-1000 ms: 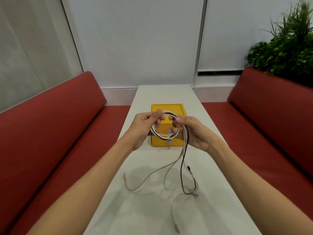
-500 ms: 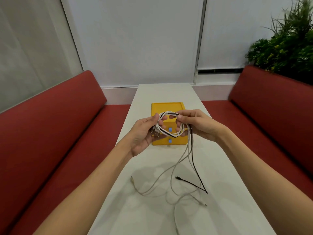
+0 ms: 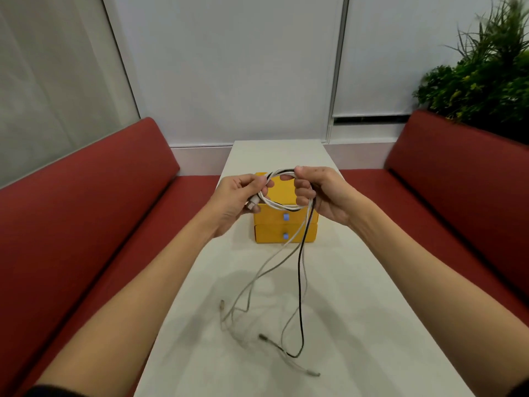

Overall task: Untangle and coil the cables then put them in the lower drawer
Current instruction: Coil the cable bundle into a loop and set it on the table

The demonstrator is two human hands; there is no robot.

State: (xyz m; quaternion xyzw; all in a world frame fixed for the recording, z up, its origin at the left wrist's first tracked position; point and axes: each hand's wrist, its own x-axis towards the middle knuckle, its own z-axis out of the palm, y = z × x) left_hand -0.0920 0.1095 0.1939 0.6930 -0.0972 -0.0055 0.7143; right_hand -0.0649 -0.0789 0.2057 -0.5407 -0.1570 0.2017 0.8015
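Both hands curl round the cables (image 3: 279,207): my left hand (image 3: 237,196) pinches one side of the coil, my right hand (image 3: 320,193) the other. Its long axis runs left-right, in front of the drawers (image 3: 272,236). Loose tails drop toward me onto the table (image 3: 357,296) — perhaps three strands.

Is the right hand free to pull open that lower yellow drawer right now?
Probably not yet: the right hand grips the cable coil, and loose strands hang across the lower drawer, though it sits close below.
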